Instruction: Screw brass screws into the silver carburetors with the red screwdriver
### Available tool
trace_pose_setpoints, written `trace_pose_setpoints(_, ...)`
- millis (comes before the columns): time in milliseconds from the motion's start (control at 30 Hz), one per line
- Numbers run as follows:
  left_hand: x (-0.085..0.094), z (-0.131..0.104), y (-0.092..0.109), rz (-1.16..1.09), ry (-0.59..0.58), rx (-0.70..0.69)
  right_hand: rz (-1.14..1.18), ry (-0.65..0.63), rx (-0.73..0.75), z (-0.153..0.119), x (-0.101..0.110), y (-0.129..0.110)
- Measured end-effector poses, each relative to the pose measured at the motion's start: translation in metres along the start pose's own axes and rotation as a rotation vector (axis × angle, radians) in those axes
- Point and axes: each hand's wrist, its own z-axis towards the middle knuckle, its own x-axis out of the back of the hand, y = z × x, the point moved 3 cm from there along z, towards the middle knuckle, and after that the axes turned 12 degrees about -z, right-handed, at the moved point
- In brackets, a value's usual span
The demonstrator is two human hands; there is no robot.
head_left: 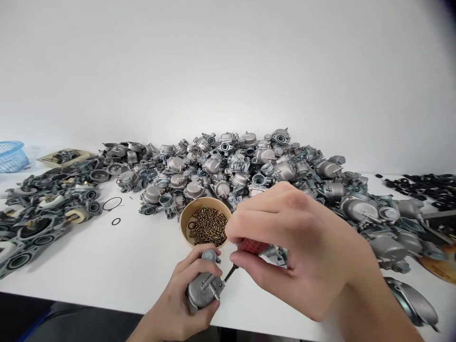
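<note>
My left hand [181, 294] is wrapped round a grey metal carburetor [203, 290] near the table's front edge, its rounded bowl facing up. In my right hand [292, 242] is a screwdriver [252, 245] with a red handle, pinched between thumb and fingers. The dark shaft slants down to the left, and its tip meets the edge of the carburetor's bowl; whether a screw sits there is too small to tell. Just beyond both hands stands a round tan bowl [185, 209] with many small brass-coloured screws [210, 225] in it.
A large heap of carburetors [231, 166] spans the back. Opened carburetor bodies [46, 204] with white floats lie at left, near loose black rings [116, 221]. A blue basket [12, 156] stands far left. Black parts [423, 187] are piled far right; a loose metal bowl [413, 301] lies front right.
</note>
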Motion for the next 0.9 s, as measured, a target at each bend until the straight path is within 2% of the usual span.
trace_pose_setpoints(333, -0.002, 0.001, 0.006, 0.012, 0.027, -0.020, -0.001, 0.089, 0.028, -0.007, 0.016, 0.006)
trace_pose_setpoints(533, -0.002, 0.002, 0.006, 0.018, 0.037, -0.018, -0.107, 0.177, -0.069, -0.013, 0.034, 0.018)
trace_pose_setpoints(733, -0.003, 0.006, 0.011, 0.019, 0.038, -0.029, -0.220, 0.125, -0.093, -0.008, 0.027, 0.031)
trace_pose_setpoints(900, -0.002, 0.002, 0.009, 0.026, 0.032, -0.013, -0.304, -0.065, -0.139, 0.004, 0.004, 0.038)
